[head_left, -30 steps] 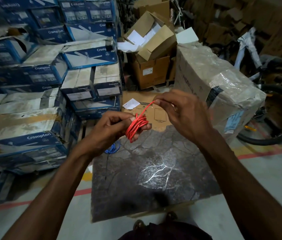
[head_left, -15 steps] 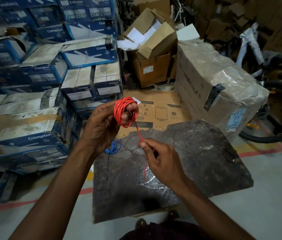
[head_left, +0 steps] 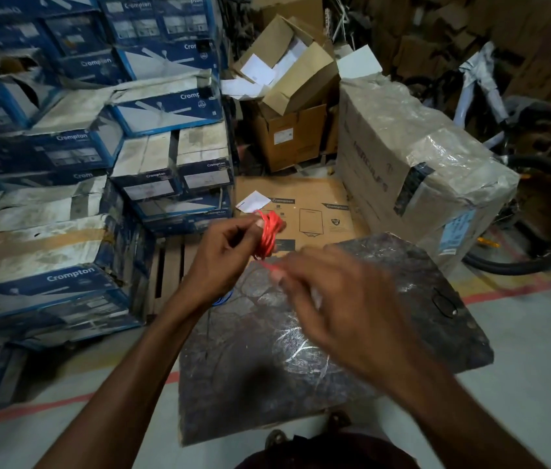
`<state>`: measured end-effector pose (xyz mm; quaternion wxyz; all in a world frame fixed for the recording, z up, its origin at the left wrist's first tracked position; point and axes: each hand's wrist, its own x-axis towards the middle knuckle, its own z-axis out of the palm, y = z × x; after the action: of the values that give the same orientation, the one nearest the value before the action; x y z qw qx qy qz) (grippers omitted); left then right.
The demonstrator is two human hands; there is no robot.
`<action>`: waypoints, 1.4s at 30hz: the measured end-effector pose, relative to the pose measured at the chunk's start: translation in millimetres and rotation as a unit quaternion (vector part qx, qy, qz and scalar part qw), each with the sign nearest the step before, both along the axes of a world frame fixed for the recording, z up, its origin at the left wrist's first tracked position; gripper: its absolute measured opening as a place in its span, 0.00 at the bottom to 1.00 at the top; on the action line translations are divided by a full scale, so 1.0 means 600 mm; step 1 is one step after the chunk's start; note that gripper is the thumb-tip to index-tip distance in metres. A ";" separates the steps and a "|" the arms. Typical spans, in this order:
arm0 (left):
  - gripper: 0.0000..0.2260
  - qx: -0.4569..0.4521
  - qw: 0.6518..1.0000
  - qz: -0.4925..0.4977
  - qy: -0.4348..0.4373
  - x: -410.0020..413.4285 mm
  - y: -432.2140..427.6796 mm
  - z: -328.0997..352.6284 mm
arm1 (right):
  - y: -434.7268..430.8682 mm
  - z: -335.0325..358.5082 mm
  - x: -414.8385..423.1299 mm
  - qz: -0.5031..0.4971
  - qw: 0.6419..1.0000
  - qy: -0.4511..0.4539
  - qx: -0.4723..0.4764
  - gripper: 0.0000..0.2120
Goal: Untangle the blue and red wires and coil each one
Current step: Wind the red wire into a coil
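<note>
1. Over the far edge of the dark slab, your left hand is raised, fingers curled round the red wire. The wire is bunched into a small coil of several loops, standing roughly upright
2. Your left thumb tip lies against the top of that coil. The loops hang clear of the slab and touch nothing but your fingers
3. Your right hand sits just below and beside the coil, motion-blurred. Its thumb and forefinger tips are closed together on the short loose tail of red wire running out of the coil's bottom
4. Blue wire: only a small bit shows, lying by the slab's left edge under your left wrist, apart from the red. You can't tell whether it is coiled
5. Surroundings: stacked blue boxes to your left, a flat cardboard sheet beyond the slab, a plastic-wrapped carton and a bicycle to your right
</note>
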<state>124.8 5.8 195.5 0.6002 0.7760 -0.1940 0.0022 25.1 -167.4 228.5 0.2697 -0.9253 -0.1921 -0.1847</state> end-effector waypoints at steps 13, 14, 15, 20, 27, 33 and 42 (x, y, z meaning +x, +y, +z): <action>0.09 -0.188 0.957 -0.166 0.145 -0.014 0.029 0.032 | -0.035 -0.081 0.145 -0.011 0.989 0.008 0.150 0.11; 0.09 -0.208 0.956 -0.146 0.149 -0.012 0.030 0.030 | -0.025 -0.096 0.139 -0.014 0.986 0.012 0.168 0.12; 0.10 -0.225 0.955 -0.124 0.149 -0.010 0.032 0.027 | -0.015 -0.110 0.131 -0.018 0.983 0.017 0.184 0.12; 0.12 -0.317 0.930 -0.042 0.181 -0.007 0.016 0.039 | 0.030 -0.152 0.076 -0.032 0.976 0.056 0.207 0.12; 0.14 -0.272 0.949 0.033 0.154 0.021 -0.009 0.015 | 0.053 -0.139 0.015 -0.028 0.995 0.031 0.092 0.09; 0.12 -0.107 0.992 0.052 0.044 0.001 -0.025 -0.005 | 0.030 -0.066 0.014 -0.033 0.995 -0.042 0.080 0.06; 0.14 -0.071 0.995 -0.066 0.038 -0.009 -0.016 0.013 | -0.031 -0.028 0.069 -0.034 0.985 -0.053 0.160 0.04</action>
<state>119.3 -3.5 203.4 0.6597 0.7163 -0.2212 -0.0526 66.3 -185.8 212.0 0.3971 -0.8653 -0.1421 -0.2708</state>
